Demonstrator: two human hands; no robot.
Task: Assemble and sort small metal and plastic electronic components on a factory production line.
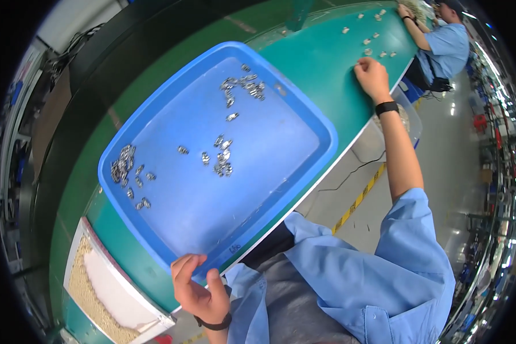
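Here's your left hand (pixel 203 292) at the near corner of the blue tray (pixel 269 160), thumb and fingers apart with nothing visible between them; whether it touches the rim, you can't tell from this angle. And out to the far right goes your right hand (pixel 374 77), fingers curled low over the green bench (pixel 318 66), and the view hides whether anything is pinched in there. Just beyond it lie the small loose pieces (pixel 367 42), scattered singly on the bare surface.

Look at the shiny metal parts (pixel 122 164) in the tray: a heap against the left wall, more in the middle, another group toward the far end. Watch that corner! A knock from your left hand could jolt the tray and set those groups sliding into each other. On the right, a sweeping wrist could push loose pieces off the bench edge, perhaps into the clear bin (pixel 417 127) below or onto the floor. Small pieces under curled fingers could slip away unseen, too. And mind the co-worker (pixel 448 49) at the far end: two reaches over one patch might collide.
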